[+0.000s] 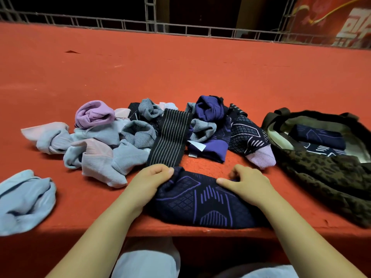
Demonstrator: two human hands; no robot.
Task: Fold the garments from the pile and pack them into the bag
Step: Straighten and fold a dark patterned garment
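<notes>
A dark navy garment with a purple geometric pattern [202,205] lies at the near edge of the red carpeted surface. My left hand [152,177] grips its far left corner with curled fingers. My right hand [245,181] holds its far right edge, thumb on top and fingers curled behind. Beyond them sits the pile of garments [128,135] in pink, lilac, pale blue, grey, black stripes and purple. At the right, the leopard-print bag [321,173] stands open with folded dark patterned pieces [319,137] inside.
A separate pale blue garment [26,199] lies at the near left edge. A metal truss railing [180,29] runs along the far side of the red surface [180,73]. My knees in light trousers show below the edge.
</notes>
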